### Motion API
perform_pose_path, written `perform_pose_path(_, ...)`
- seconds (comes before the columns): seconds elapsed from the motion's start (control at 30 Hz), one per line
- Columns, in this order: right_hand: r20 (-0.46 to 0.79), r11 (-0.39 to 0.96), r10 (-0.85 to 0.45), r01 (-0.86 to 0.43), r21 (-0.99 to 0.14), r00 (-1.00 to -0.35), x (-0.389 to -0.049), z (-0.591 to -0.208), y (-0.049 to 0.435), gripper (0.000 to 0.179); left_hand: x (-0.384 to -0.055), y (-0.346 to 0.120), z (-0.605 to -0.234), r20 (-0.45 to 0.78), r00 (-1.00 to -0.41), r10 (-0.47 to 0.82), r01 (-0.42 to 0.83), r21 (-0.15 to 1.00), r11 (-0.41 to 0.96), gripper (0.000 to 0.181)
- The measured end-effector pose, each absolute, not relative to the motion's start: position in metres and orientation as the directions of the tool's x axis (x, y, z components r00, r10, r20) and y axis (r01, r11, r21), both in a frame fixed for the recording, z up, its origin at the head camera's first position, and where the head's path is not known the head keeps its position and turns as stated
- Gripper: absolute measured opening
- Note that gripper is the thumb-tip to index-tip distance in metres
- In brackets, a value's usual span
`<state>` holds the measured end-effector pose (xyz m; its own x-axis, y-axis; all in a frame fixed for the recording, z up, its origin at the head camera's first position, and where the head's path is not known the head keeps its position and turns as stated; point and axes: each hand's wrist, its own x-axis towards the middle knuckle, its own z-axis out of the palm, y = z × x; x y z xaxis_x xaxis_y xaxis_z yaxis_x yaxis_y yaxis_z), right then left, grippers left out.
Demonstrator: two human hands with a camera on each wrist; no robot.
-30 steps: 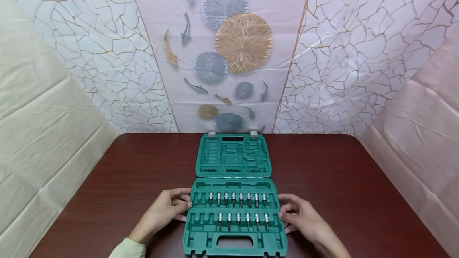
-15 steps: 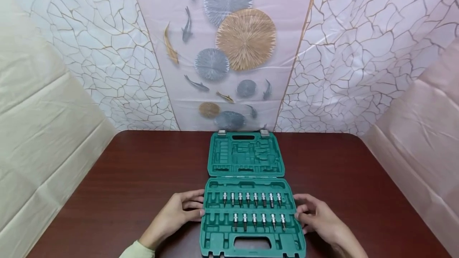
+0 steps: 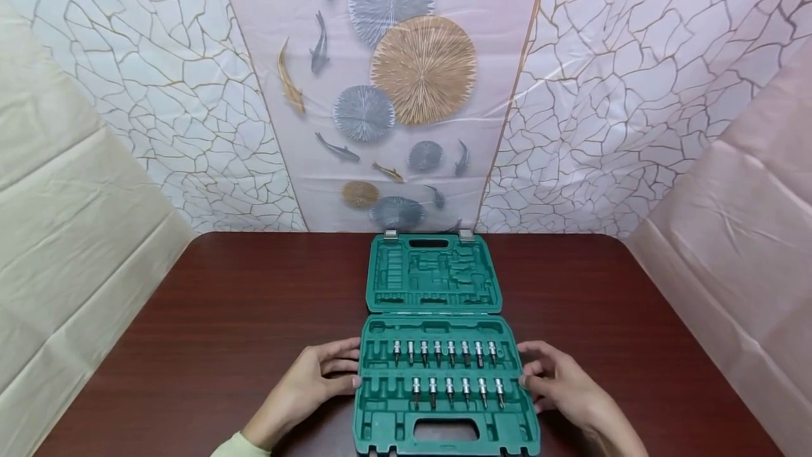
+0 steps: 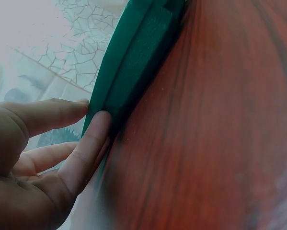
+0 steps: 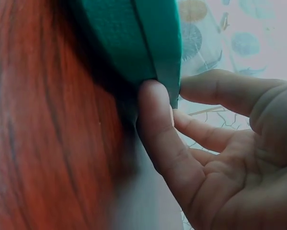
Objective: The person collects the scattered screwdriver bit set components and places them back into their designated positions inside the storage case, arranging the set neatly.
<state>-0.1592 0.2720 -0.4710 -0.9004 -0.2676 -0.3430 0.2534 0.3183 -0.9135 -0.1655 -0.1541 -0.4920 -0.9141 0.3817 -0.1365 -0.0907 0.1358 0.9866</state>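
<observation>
A green plastic tool case (image 3: pixel 447 374) lies unfolded on the table, its lid (image 3: pixel 434 273) laid back toward the wall. Short silver bit sockets (image 3: pixel 451 352) stand in two rows in its moulded slots, several in each row. My left hand (image 3: pixel 307 386) touches the near half's left side with the fingertips and thumb. In the left wrist view those fingertips (image 4: pixel 101 119) lie along the green side wall. On the opposite side, my right hand (image 3: pixel 564 386) has its thumb and fingertips against the case. The right wrist view shows its thumb and index finger at the edge.
The dark reddish-brown table (image 3: pixel 266 295) runs back to a patterned wall cloth (image 3: pixel 406 76). Pale fabric panels (image 3: pixel 70 231) rise along both sides. Two metal latches (image 3: pixel 466 235) sit on the lid's far edge, and a handle opening is in the case's front edge.
The case has slid to the right along the table with both hands kept at its sides, mostly during the first half second. The head view has also shifted slightly.
</observation>
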Motion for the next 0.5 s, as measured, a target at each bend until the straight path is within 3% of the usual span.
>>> perform_pose_path(0.23,-0.291,0.397,-0.195,0.196,-0.897,-0.936,-0.161,-0.468,0.273,0.051,-0.168,-0.149,-0.487,-0.116,-0.933,0.341,-0.040,0.974,0.223,0.061)
perform_pose_path(0.5,-0.054,0.580,-0.153,-0.045,-0.813,-0.987,-0.194,-0.447,0.268,0.043,-0.194,-0.140,-0.469,-0.025,-0.979,0.201,0.070,0.892,0.448,0.057)
